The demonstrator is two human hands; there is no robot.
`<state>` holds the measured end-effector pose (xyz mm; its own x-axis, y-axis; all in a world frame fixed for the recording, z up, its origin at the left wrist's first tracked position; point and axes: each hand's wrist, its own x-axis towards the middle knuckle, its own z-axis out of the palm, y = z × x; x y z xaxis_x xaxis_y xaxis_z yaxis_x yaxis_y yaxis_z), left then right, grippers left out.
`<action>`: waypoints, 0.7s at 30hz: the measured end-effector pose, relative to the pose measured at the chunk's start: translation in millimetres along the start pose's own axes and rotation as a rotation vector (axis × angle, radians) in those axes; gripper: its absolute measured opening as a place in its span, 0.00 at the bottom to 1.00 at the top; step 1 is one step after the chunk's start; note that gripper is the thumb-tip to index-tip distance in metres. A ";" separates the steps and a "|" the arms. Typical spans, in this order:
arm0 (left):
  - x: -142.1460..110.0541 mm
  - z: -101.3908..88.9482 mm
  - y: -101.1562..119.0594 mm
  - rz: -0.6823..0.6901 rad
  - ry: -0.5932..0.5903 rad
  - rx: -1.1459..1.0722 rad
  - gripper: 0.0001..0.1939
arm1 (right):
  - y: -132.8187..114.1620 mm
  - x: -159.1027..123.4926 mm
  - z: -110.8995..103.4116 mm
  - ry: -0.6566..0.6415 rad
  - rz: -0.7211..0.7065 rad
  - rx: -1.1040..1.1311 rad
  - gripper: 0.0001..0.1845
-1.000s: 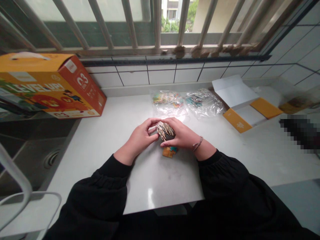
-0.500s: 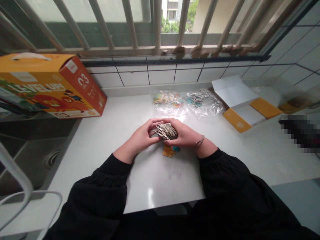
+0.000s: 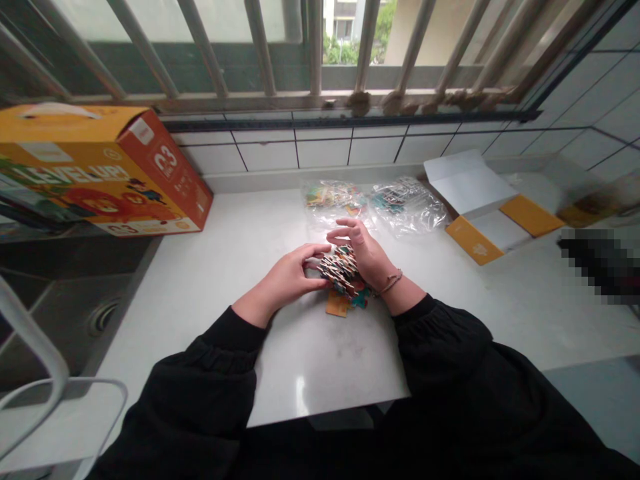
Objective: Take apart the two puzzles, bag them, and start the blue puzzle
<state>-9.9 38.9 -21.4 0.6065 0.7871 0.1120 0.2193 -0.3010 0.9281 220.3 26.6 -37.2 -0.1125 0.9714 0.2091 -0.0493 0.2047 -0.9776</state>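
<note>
A thick bundle of jigsaw puzzle pieces (image 3: 339, 269), mostly edge-on and slanted, is between my hands above the counter. My left hand (image 3: 300, 272) curls round its left side, thumb below and fingers above. Against the right side rests my right hand (image 3: 369, 257), its fingers stretched out and apart over the top; its thumb is hidden. Just below the bundle, an orange puzzle piece (image 3: 337, 306) lies flat on the counter beside a teal puzzle piece (image 3: 359, 300). The bundle partly covers both.
Two clear bags of puzzle pieces (image 3: 334, 200) (image 3: 400, 203) lie behind my hands on the white counter (image 3: 240, 233). An opened orange-and-white box (image 3: 480, 230) stands at the right. A large orange carton (image 3: 100, 173) stands at the left by a sink (image 3: 50, 313). Window bars rise behind.
My right hand has loosened, with its fingers lifted and spread from the bundle's top. The bundle has tilted and fanned towards the right, and more of the teal piece shows.
</note>
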 end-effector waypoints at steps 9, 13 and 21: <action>2.1 2.9 5.5 0.108 -0.077 0.159 0.50 | 2.6 5.5 6.1 -0.103 0.040 0.276 0.42; 5.4 4.6 7.7 0.159 -0.081 0.246 0.46 | 4.7 6.0 7.6 -0.121 0.068 0.214 0.46; 3.3 9.8 16.6 0.120 -0.084 0.221 0.38 | 0.2 1.9 0.5 -0.079 -0.023 -0.130 0.43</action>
<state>3.2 31.3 -9.0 0.6974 0.6941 0.1782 0.2980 -0.5071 0.8087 219.5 28.5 -37.0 -0.1910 0.9549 0.2274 0.0759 0.2453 -0.9665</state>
